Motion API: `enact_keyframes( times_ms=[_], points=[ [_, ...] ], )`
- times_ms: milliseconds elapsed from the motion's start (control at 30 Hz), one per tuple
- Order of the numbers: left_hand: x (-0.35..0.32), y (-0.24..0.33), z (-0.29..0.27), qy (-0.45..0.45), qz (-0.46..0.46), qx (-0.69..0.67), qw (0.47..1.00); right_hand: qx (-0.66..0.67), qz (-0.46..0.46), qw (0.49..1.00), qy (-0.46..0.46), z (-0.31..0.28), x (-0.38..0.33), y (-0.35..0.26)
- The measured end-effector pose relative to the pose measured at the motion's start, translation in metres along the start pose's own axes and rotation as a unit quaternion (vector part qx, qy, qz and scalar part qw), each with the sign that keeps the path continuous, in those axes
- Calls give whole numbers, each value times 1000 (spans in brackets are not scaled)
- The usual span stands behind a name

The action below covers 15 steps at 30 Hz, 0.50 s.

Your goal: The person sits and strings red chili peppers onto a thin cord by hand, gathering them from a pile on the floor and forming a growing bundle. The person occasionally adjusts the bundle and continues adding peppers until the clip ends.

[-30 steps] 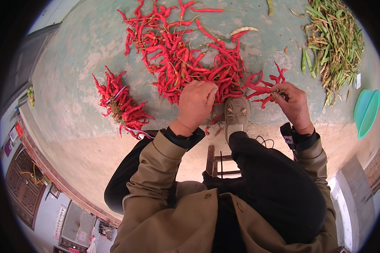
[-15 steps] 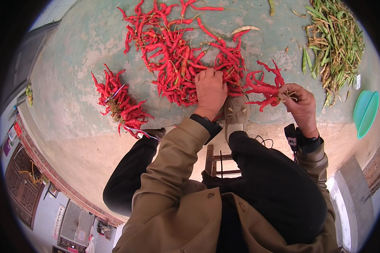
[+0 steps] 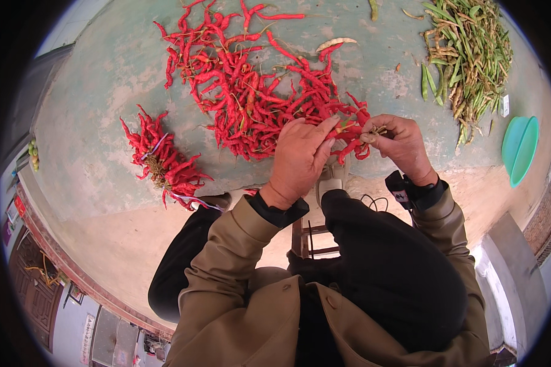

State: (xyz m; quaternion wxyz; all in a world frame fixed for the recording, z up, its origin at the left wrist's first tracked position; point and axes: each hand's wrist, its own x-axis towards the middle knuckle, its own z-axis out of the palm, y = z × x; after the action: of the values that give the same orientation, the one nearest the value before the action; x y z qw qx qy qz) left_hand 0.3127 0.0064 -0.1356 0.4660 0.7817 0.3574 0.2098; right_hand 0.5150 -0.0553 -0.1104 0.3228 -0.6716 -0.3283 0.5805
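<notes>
A loose heap of red chili peppers (image 3: 245,101) spreads over the worn green floor in front of me. My right hand (image 3: 401,145) pinches a small bunch of chili peppers (image 3: 352,148) by the stems, their red ends pointing left. Close against that bunch, my left hand (image 3: 299,156) has its thumb and fingers drawn together on a chili pepper (image 3: 347,127), partly hidden by the fingers. Left of the heap lies a bundle of chili peppers (image 3: 180,172), bound at its stems with a pale string (image 3: 159,144).
A pile of green and brown bean pods (image 3: 471,61) lies at the far right, with a teal basin (image 3: 520,150) nearer me. One pale pod (image 3: 337,44) rests beyond the heap. My shoe (image 3: 332,181) and a wooden stool (image 3: 299,238) are below my hands.
My left hand has come off the heap and moved right, now meeting the bunch. My right hand has brought the bunch left toward it. The whole view has shifted slightly.
</notes>
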Motion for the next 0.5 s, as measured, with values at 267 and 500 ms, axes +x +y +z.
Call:
enact_keyframes(
  times_ms=[267,500],
  points=[
    [-6,7,2,-7,2,-50,999,60,55,997,8,4,0,-7],
    [-11,4,5,-28,6,-69,997,66,67,996,-9,7,0,-7]
  ],
)
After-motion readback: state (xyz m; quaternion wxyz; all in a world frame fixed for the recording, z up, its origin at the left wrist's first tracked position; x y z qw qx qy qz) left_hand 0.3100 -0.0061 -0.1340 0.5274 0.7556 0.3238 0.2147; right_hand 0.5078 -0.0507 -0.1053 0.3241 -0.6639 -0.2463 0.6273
